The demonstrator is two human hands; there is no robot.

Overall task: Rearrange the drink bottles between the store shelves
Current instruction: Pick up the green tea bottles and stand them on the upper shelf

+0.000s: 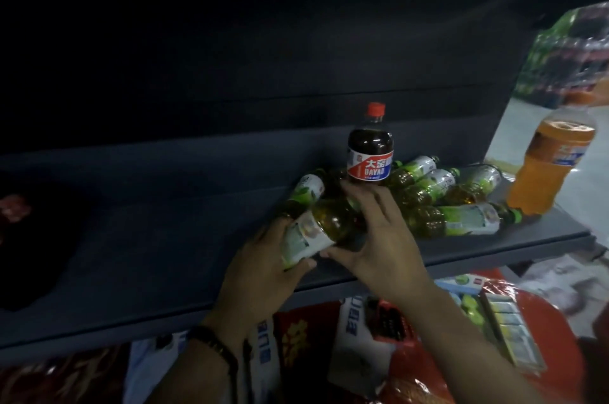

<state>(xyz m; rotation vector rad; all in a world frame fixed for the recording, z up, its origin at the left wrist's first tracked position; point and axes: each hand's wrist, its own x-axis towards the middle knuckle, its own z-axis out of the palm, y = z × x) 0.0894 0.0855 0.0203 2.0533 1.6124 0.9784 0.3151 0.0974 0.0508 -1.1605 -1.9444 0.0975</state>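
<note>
The rearranging is judged barely begun: on the matt grey shelf (164, 225) only a dark cola bottle (370, 153) and an orange soda bottle (553, 169) are stood upright, while a heap of tea bottles (441, 196) is left lying on its sides beside the cola. One tea bottle (316, 232) is held tilted over the shelf's near part. Its papery label end is gripped by the left hand (263, 268), and its glossy, clear amber body is wrapped by the right hand (382, 238).

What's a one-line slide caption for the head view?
Left hand and right hand hold a tea bottle at the shelf, before an upright Dayao bottle.
</note>
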